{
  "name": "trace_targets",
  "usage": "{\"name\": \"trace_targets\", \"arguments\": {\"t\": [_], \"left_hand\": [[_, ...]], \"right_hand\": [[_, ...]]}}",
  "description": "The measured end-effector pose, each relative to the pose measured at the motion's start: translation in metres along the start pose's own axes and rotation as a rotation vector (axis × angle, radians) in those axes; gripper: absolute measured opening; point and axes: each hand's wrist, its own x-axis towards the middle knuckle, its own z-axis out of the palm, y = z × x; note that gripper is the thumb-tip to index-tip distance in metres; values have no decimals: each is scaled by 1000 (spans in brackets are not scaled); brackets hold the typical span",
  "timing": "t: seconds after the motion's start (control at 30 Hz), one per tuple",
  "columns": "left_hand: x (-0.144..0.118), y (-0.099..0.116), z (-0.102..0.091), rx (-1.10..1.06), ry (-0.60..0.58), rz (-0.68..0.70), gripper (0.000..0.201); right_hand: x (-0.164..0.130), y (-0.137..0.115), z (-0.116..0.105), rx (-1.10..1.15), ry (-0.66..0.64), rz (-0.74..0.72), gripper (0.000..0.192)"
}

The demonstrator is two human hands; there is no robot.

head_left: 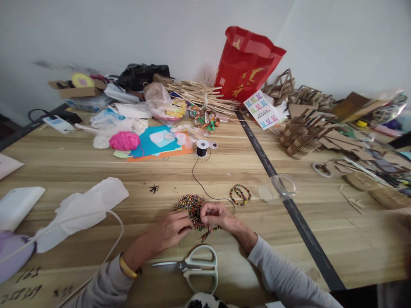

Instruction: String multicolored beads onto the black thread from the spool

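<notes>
A pile of small multicoloured beads lies in front of me. My left hand rests at its near left edge, fingers curled and thumb close to the fingertips; anything between them is too small to make out. My right hand is over the pile's right side, thumb and forefinger pinched on the black cord, whose held part is mostly hidden. A short row of strung beads hangs below that hand. The cord runs back to a spool. Beaded bracelets lie to the right.
White-handled scissors lie near me. Clear tape rolls sit on the right by a dark strip. Pink yarn, blue paper, a red bag and small wicker baskets stand farther back. A white cable curves at left.
</notes>
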Motion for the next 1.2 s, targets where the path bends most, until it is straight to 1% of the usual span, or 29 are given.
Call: {"name": "trace_targets", "arguments": {"t": [0.1,0.2,0.37,0.7,0.87,1.07,1.2], "left_hand": [[-2,-6,-5,-35,-25,-43,11],[-4,-12,-10,-8,-70,-85,11],[-6,-16,-14,20,-114,-105,13],[-8,-19,-12,96,-123,-97,14],[-8,-21,-14,82,-112,-98,15],[-8,-20,-17,76,-145,-116,16],[-8,-20,-16,65,-127,-105,18]], "right_hand": [[0,0,0,-7,6,1,33],[0,0,0,-10,8,9,34],[0,-1,1,7,22,14,33],[1,0,1,2,18,17,34],[1,0,0,-9,16,16,34],[0,-1,1,-2,17,8,34],[0,0,0,-3,28,2,33]]}}
